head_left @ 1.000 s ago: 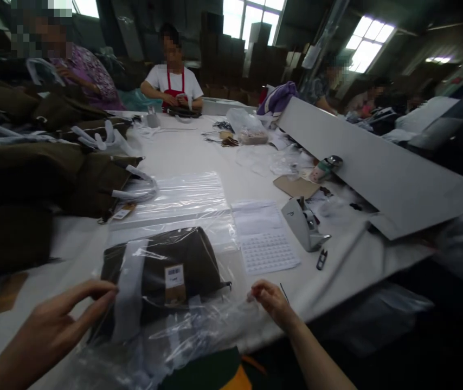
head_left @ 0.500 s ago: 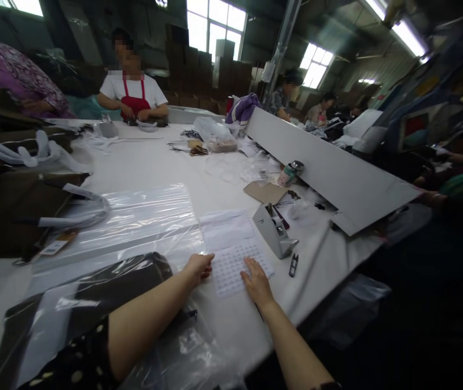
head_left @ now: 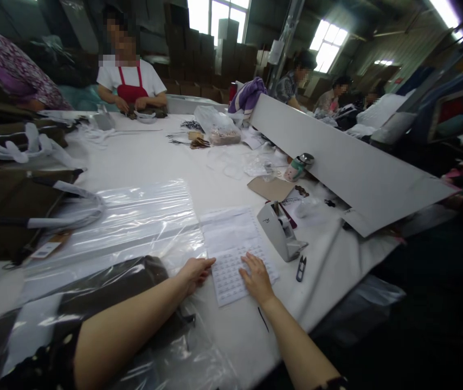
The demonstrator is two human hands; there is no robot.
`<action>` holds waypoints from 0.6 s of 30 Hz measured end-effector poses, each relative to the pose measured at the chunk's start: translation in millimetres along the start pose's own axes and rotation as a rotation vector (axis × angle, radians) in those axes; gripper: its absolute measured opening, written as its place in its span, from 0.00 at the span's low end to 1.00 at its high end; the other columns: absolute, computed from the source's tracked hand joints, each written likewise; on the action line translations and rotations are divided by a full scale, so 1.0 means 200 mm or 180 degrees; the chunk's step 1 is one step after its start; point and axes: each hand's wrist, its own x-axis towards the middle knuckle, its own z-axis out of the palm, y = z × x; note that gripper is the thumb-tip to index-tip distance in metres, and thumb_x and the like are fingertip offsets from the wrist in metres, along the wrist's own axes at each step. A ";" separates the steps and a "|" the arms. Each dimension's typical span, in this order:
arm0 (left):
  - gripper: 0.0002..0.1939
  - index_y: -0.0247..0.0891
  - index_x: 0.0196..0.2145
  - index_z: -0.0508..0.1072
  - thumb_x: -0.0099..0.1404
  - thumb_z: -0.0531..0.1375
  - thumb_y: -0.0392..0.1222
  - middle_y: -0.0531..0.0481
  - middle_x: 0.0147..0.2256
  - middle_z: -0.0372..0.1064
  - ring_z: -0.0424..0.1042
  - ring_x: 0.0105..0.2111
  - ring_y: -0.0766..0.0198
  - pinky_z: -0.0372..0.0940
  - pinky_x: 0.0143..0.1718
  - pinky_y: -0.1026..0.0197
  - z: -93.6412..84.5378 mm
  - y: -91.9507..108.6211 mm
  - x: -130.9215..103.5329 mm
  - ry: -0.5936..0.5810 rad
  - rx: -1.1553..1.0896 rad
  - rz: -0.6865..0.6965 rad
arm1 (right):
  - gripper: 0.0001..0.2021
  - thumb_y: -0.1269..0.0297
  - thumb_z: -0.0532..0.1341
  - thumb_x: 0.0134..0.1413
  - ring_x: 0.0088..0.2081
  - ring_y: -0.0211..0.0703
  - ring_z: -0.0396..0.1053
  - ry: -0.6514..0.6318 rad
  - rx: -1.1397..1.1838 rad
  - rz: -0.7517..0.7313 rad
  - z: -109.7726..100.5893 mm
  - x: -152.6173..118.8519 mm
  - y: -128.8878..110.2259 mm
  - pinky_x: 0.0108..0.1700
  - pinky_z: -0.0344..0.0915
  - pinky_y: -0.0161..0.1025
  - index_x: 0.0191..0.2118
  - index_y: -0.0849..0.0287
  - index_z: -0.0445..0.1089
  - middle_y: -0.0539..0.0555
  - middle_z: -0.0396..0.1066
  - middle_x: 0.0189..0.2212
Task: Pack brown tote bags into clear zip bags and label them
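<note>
A white sheet with rows of small printed marks [head_left: 231, 276], apparently stickers, lies on the table in front of me. My right hand [head_left: 258, 279] rests over its right part, fingers spread and touching it. At the sheet's left edge is my left hand [head_left: 195, 273], its fingers bent and drawn together; whether they pinch anything is hidden. Under my left forearm lies a dark brown folded item [head_left: 113, 287] inside a clear plastic bag [head_left: 215, 346]. Beyond it, more clear plastic bags [head_left: 150, 211] lie flat.
Right of the sheet stand a grey tape dispenser [head_left: 278, 230] and thread snips [head_left: 301, 268]. A long white board [head_left: 349, 162] leans beyond a bottle [head_left: 296, 167]. Brown bags with wrapped handles [head_left: 12, 206] fill the left. A person in a red apron [head_left: 132, 89] works across the table.
My view has shifted slightly, moving the right-hand objects rightward in the picture. Both hands keep nearly the same places at the sheet.
</note>
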 end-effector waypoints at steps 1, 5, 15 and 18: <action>0.17 0.32 0.27 0.68 0.44 0.68 0.45 0.54 0.20 0.63 0.54 0.15 0.74 0.48 0.16 0.68 0.01 0.00 0.01 -0.0031 -0.0045 0.0020 | 0.17 0.68 0.56 0.54 0.54 0.51 0.58 -0.0012 0.0053 -0.0023 0.00 -0.01 0.00 0.58 0.52 0.49 0.50 0.64 0.67 0.61 0.64 0.52; 0.11 0.34 0.24 0.66 0.47 0.66 0.38 0.53 0.19 0.65 0.63 0.18 0.69 0.57 0.20 0.66 0.04 0.02 0.02 -0.0272 -0.0295 0.0193 | 0.16 0.68 0.57 0.53 0.51 0.48 0.62 -0.0130 0.0347 -0.0068 -0.04 0.00 -0.02 0.56 0.56 0.47 0.48 0.61 0.69 0.58 0.69 0.47; 0.12 0.32 0.33 0.69 0.49 0.57 0.25 0.44 0.27 0.73 0.74 0.30 0.55 0.70 0.32 0.57 0.01 0.03 -0.08 -0.0792 -0.0977 0.0041 | 0.13 0.69 0.60 0.48 0.47 0.48 0.65 0.0039 0.0970 0.0257 -0.09 0.21 0.04 0.54 0.57 0.47 0.42 0.59 0.73 0.56 0.72 0.41; 0.12 0.31 0.36 0.69 0.60 0.55 0.42 0.41 0.30 0.73 0.74 0.32 0.53 0.70 0.35 0.53 0.00 0.08 -0.04 -0.0993 -0.1280 0.0090 | 0.13 0.67 0.59 0.49 0.45 0.48 0.66 0.0037 0.1079 0.0384 -0.06 0.23 0.06 0.52 0.60 0.47 0.42 0.58 0.73 0.56 0.73 0.40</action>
